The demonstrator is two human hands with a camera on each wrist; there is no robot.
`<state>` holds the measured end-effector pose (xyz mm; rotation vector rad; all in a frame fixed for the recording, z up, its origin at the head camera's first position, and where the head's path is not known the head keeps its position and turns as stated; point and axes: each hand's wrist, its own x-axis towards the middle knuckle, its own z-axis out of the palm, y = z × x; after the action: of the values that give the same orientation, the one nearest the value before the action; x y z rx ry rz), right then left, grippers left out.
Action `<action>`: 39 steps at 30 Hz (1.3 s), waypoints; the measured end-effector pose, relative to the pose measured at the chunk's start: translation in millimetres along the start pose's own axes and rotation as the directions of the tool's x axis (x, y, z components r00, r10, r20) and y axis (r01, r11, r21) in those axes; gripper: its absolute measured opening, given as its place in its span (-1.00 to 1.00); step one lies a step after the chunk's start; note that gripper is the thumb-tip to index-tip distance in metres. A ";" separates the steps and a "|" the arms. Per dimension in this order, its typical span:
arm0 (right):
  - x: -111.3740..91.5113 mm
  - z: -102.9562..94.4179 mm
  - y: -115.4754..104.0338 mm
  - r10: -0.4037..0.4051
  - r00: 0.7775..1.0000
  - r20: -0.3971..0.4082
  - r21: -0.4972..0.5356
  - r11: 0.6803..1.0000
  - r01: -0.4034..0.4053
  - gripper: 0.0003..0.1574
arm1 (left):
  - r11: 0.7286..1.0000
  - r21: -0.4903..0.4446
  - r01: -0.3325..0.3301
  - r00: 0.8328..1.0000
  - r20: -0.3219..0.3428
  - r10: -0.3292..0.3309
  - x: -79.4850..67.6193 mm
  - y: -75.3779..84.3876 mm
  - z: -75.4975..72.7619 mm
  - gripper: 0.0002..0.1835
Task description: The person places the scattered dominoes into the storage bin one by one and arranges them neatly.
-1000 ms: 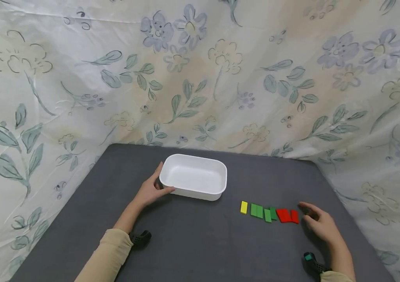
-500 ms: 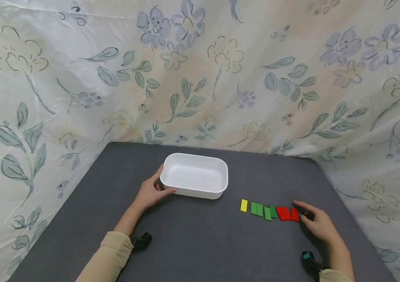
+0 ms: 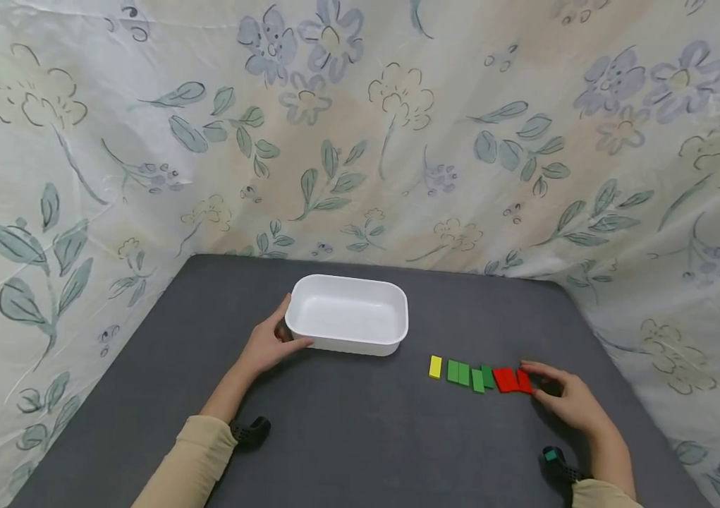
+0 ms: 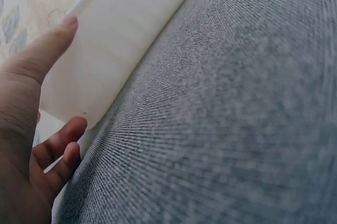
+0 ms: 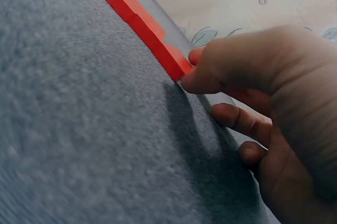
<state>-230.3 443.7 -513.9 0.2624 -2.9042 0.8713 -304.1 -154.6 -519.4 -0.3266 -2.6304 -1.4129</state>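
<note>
The left end of a white rectangular container (image 3: 347, 346) is held by the left hand (image 3: 267, 346), with the thumb laid along the near wall and the fingers bent round the corner, presumably so that it is steadied on the grey surface (image 3: 366, 437). To its right, small flat blocks are laid in a row, apparently grouped by colour: a yellow block (image 3: 436, 367) set slightly apart, a green pair (image 3: 458, 372) side by side, two staggered green blocks (image 3: 477, 381), then adjoining red blocks (image 3: 505, 380). The outermost red block (image 3: 524, 382) appears pinched between thumb and index finger of the right hand (image 3: 572, 402), probably approached there because that side is left free.
</note>
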 end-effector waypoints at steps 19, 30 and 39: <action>-13.1 9.6 -12.6 0.016 0.998 -0.054 -0.088 0.996 -0.021 -0.33 | 0.998 -0.058 -0.018 1.000 0.017 0.019 -5.6 -5.4 -4.1 0.22; -21.8 15.6 -17.5 0.021 0.991 -0.135 -0.122 0.992 -0.037 -0.39 | 0.998 -0.060 -0.014 0.999 0.036 0.016 -9.1 -4.8 -8.1 0.20; -23.4 14.5 -21.2 0.008 0.985 -0.175 -0.123 0.992 -0.030 -0.48 | 0.999 -0.039 -0.008 0.999 0.046 0.010 -8.2 -3.5 -8.1 0.19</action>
<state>-203.9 421.4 -517.9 0.1402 -2.7881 0.6732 -296.9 -164.2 -519.6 -0.3793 -2.6375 -1.4725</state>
